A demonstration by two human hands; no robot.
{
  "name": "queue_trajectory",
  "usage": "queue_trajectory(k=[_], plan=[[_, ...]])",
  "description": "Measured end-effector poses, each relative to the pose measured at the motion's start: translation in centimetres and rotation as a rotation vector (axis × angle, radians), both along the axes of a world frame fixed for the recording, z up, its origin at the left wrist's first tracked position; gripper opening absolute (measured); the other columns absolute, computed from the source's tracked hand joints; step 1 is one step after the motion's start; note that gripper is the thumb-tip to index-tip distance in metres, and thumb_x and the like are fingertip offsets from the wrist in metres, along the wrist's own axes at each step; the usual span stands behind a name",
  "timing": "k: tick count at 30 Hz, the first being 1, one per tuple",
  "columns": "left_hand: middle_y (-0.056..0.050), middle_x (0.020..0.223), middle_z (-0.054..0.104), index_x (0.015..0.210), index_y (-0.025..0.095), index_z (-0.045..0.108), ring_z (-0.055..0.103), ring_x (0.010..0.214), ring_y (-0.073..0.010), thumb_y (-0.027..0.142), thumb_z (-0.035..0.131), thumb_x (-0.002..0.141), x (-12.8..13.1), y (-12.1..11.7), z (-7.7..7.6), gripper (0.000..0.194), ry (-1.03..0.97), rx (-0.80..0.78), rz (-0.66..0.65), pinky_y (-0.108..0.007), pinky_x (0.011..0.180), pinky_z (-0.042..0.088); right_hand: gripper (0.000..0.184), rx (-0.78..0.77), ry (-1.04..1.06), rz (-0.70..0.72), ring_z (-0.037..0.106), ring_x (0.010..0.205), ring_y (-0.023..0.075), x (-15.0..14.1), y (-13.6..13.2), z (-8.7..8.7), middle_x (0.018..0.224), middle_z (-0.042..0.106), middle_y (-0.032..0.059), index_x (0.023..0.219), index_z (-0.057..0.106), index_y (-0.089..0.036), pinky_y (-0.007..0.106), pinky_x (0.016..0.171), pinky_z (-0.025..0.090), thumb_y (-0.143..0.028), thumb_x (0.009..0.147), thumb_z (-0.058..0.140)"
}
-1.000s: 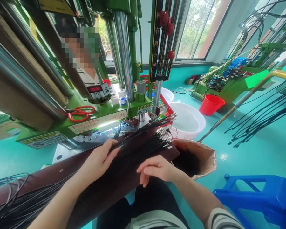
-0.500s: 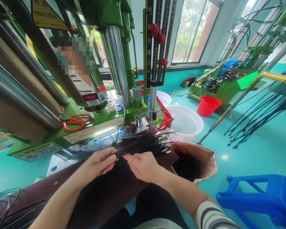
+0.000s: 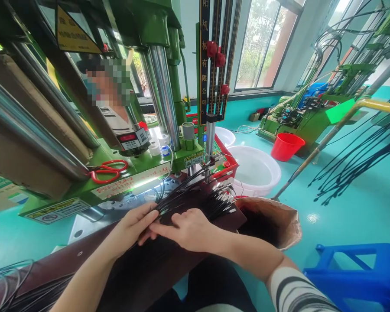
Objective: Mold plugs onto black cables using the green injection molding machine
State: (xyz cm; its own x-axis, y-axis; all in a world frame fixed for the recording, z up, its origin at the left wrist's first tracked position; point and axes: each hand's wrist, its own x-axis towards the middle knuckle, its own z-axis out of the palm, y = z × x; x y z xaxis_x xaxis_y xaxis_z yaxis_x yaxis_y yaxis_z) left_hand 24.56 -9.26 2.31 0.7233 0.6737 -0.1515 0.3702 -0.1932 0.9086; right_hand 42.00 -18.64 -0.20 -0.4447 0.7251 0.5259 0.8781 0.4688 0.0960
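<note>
A bundle of black cables (image 3: pixel 195 203) with small metal end fittings lies across a dark brown board (image 3: pixel 65 264), its fitted ends fanned toward the right of the frame. The cables are gripped in the left hand (image 3: pixel 130 229), curled around them with the thumb on top. The right hand (image 3: pixel 188 229) is laid flat over the bundle, fingers pressed together, tips reaching the left hand. The far side is bounded by a perforated steel plate (image 3: pixel 133 195) on a green vertical press (image 3: pixel 188 151). Open room is found toward the right, where the board's edge meets an open paper sack (image 3: pixel 273 221). A white plastic basin (image 3: pixel 255 167) stands beyond, and a blue stool (image 3: pixel 354 268) occupies the lower right.
</note>
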Motion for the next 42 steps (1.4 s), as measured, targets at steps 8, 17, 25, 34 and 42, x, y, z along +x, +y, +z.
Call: queue_trajectory(k=[8,17,25,34,42], plan=[[-0.005,0.094,0.063,0.088,0.019,0.062,0.055,0.093,-0.0210,0.044,0.051,0.079,-1.1,0.6,0.4,0.029,-0.022,0.294,0.059,-0.030,0.083,0.045,0.048,0.059,0.004,0.049,0.042,0.050,0.0095,-0.2,0.2,-0.7,0.066,0.050,-0.0045,0.133,0.029,-0.039,0.025,0.048,0.028,-0.021,0.089,0.035],[-0.003,0.072,0.060,0.086,0.017,0.059,0.054,0.066,-0.0149,0.045,0.047,0.082,-1.3,-0.2,1.5,0.031,-0.059,0.169,0.072,-0.026,0.063,0.045,0.023,-0.238,0.018,-0.236,0.058,0.061,0.0167,0.0,0.4,-0.5,0.073,0.060,0.0043,0.104,0.053,-0.017,0.028,0.055,0.036,-0.020,0.084,0.042],[0.004,0.053,0.039,0.066,0.018,0.045,0.033,0.045,-0.0069,0.041,0.040,0.086,-3.0,-1.1,1.7,0.032,-0.147,0.085,-0.022,-0.021,0.045,0.030,0.021,-0.607,0.049,-0.396,0.065,0.072,0.0268,0.9,1.1,-1.7,0.073,0.066,0.0126,0.090,0.057,-0.009,0.036,0.063,0.046,-0.026,0.084,0.045],[0.001,0.062,0.050,0.079,0.020,0.055,0.045,0.056,-0.0117,0.043,0.046,0.082,-1.5,-4.4,0.1,0.025,0.008,0.112,0.036,-0.022,0.051,0.037,0.048,-0.612,1.814,0.446,0.057,0.105,0.0203,3.0,0.2,2.1,0.117,0.057,0.0082,0.122,0.041,-0.024,0.041,0.091,0.042,-0.050,0.082,0.046],[-0.001,0.071,0.062,0.076,0.021,0.056,0.054,0.070,-0.0160,0.037,0.047,0.081,-0.4,-10.4,-3.7,0.019,0.233,0.021,-0.301,-0.027,0.068,0.041,0.030,-1.045,1.596,0.499,0.061,0.088,0.0179,1.8,-2.3,2.4,0.082,0.069,0.0076,0.099,0.062,-0.012,0.038,0.090,0.040,-0.036,0.084,0.052]])
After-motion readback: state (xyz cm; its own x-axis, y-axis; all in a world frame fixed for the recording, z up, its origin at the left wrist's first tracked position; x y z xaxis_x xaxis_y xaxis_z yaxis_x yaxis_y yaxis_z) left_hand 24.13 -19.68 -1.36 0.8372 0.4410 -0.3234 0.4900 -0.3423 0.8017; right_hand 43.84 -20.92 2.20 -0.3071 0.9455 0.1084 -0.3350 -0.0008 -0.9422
